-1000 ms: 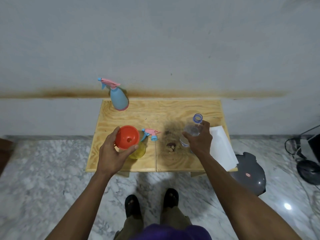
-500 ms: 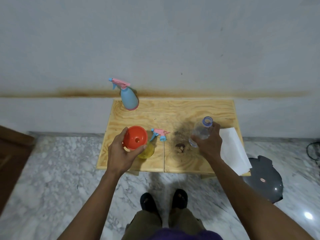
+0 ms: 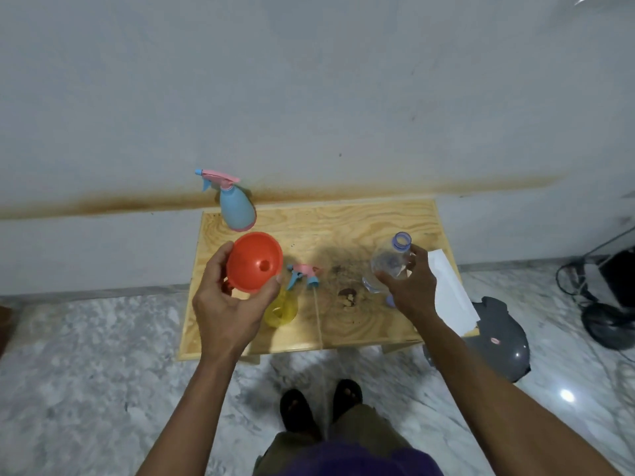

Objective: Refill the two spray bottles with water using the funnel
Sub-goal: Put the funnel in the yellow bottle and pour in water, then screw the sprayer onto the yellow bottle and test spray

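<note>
Two hands clamped, left grip on empty orange funnel, right grip on clear water bottle

A home room: marble floor, stained wall, small plywood table.

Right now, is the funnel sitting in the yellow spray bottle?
No, the left hand holds the funnel above the yellow spray bottle.

Left hand raised, fingers curled in grip; right hand gripping, forearms extended.
</note>
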Demonstrator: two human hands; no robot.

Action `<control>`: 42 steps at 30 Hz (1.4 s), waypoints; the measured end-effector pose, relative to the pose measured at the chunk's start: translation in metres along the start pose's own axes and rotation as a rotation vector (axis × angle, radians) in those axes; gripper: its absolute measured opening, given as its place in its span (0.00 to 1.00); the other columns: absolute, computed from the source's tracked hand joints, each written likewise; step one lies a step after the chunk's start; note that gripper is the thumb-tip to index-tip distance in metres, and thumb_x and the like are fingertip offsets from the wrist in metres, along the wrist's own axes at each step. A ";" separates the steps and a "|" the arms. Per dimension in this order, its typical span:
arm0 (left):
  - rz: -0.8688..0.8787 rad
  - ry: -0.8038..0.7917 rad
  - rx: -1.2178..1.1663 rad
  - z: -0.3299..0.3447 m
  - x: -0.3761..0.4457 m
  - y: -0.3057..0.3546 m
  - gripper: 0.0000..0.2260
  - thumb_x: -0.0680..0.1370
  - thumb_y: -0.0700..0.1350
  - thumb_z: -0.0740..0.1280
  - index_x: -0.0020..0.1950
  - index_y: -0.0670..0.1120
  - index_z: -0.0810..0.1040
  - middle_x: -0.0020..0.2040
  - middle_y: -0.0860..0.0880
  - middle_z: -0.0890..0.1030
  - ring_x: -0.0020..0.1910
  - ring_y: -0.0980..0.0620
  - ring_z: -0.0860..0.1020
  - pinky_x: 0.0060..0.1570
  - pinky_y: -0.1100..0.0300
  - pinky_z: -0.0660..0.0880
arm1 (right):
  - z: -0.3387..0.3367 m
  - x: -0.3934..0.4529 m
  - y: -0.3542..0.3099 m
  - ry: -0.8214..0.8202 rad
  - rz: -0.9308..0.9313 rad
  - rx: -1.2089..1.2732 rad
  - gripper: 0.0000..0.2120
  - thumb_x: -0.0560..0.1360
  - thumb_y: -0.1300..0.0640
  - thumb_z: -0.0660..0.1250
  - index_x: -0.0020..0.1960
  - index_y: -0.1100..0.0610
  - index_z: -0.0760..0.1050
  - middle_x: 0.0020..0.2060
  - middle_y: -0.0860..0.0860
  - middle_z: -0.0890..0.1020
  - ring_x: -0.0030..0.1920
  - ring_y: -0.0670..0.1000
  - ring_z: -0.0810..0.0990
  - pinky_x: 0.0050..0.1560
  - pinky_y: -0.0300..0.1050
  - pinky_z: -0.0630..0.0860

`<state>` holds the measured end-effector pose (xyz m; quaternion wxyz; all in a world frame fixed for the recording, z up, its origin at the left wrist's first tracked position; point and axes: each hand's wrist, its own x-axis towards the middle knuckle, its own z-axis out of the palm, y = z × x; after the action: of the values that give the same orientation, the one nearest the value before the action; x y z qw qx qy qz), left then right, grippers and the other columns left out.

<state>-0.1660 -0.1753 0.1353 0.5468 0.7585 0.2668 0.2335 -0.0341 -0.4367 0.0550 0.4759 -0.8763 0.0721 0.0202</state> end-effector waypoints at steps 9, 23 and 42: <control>-0.159 -0.280 0.218 0.094 -0.007 0.020 0.37 0.63 0.60 0.81 0.67 0.47 0.75 0.54 0.54 0.77 0.51 0.54 0.76 0.48 0.61 0.73 | -0.007 -0.004 0.002 -0.026 0.004 0.005 0.33 0.68 0.55 0.80 0.68 0.52 0.68 0.55 0.49 0.81 0.54 0.50 0.80 0.54 0.45 0.75; -0.515 -0.430 0.450 0.197 0.007 -0.057 0.17 0.73 0.56 0.76 0.49 0.43 0.81 0.35 0.51 0.80 0.32 0.60 0.76 0.25 0.73 0.67 | -0.018 0.012 0.022 -0.137 -0.024 0.048 0.29 0.69 0.54 0.78 0.66 0.48 0.69 0.54 0.43 0.80 0.52 0.41 0.78 0.48 0.20 0.67; -0.383 -0.501 0.442 0.198 0.000 -0.067 0.30 0.79 0.60 0.66 0.78 0.48 0.66 0.65 0.48 0.79 0.63 0.48 0.78 0.46 0.72 0.66 | -0.018 0.017 0.026 -0.171 0.003 0.023 0.32 0.69 0.55 0.78 0.69 0.51 0.68 0.58 0.45 0.79 0.55 0.46 0.78 0.47 0.24 0.69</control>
<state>-0.0487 -0.2975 0.0135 0.4518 0.8281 0.3059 -0.1286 -0.0219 -0.4671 0.0418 0.4901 -0.8658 0.0328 0.0950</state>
